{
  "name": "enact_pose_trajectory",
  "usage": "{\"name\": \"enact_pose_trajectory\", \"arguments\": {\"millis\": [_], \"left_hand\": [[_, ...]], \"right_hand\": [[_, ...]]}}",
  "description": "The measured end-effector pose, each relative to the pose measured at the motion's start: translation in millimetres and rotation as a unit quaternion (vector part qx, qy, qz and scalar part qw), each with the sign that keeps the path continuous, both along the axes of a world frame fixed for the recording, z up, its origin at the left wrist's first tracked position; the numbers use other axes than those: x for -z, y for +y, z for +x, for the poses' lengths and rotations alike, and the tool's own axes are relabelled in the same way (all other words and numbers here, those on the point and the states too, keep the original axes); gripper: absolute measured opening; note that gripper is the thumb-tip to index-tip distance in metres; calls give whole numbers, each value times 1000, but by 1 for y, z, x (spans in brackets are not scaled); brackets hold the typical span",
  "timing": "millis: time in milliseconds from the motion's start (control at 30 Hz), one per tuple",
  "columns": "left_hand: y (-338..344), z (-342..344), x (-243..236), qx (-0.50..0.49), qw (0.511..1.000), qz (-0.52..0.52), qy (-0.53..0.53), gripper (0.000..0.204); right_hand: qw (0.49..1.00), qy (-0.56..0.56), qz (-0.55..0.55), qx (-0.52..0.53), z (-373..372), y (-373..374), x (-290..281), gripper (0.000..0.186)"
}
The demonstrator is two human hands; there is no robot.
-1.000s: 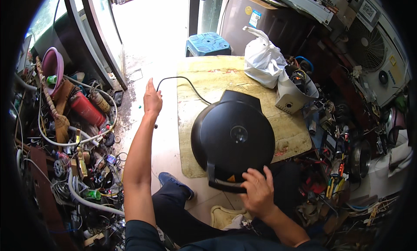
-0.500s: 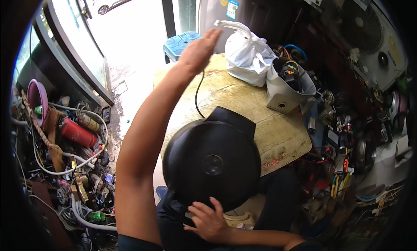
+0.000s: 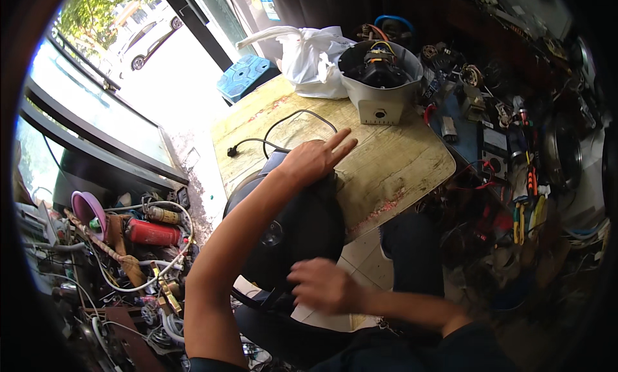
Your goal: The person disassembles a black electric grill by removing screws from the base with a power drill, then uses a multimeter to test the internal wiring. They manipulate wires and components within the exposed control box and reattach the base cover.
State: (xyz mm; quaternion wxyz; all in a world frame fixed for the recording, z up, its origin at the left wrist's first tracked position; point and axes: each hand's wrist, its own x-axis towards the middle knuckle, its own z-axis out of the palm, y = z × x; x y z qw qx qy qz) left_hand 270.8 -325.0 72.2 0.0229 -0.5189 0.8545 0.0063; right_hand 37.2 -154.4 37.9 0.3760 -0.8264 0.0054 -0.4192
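1. Cord (image 3: 300, 111) has dropped onto the worktop (image 3: 405, 169) beyond our left hand (image 3: 313, 158), presumably clearing the black appliance (image 3: 315, 224) below.
2. That hand spreads loosely, empty; our blurred right hand (image 3: 325, 286), beside the appliance, we can't tell.

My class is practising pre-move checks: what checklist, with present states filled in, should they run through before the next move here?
1. Plug disconnected: ok; it lies loose on the table.
2. Round black appliance entirely over the table: not ok; its front reaches past the edge.
3. White bag apart from the appliance: ok.
4. Left hand open: ok; it is extended over the appliance's rear.
5. Right hand gripping the appliance: cannot tell; it is blurred near the front.
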Motion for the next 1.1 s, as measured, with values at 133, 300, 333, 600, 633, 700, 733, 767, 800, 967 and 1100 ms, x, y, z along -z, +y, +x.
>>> {"name": "enact_pose_trajectory", "arguments": {"millis": [133, 300, 333, 600, 633, 700, 733, 767, 800, 967, 1100], "left_hand": [[-6, -21, -9, -62, 991, -37, 113, 91], [-37, -68, -28, -65, 963, -158, 207, 63], [-38, -81, -33, -53, 968, -153, 193, 66], [-14, -152, -20, 125, 980, -105, 116, 75], [-6, -150, -19, 117, 976, -122, 135, 70], [36, -133, -34, 57, 977, -138, 151, 65], [44, -140, -46, 18, 975, -122, 184, 62], [70, -131, -53, -25, 969, -133, 207, 64], [103, -117, -66, -93, 968, -129, 192, 61], [271, -26, -53, -371, 851, -332, 166, 37], [384, 15, 5, -498, 741, -404, 200, 31]], "right_hand": [[972, -31, 144, 184, -25, -85, 23, 8], [874, -56, 416, 244, -8, -157, 65, 46], [864, -54, 433, 253, -8, -166, 62, 54], [938, -91, 220, 253, -28, -243, 110, 65], [942, -90, 247, 209, -29, -243, 112, 62], [906, -77, 368, 195, -29, -223, 70, 41], [897, -49, 255, 357, -35, -254, 104, 40], [867, 7, 269, 420, -38, -256, 110, 41], [845, 34, 293, 447, -44, -254, 100, 39], [758, -94, 529, 369, -65, -275, 104, 36], [730, 34, 614, 299, -63, -260, 77, 30]]}}
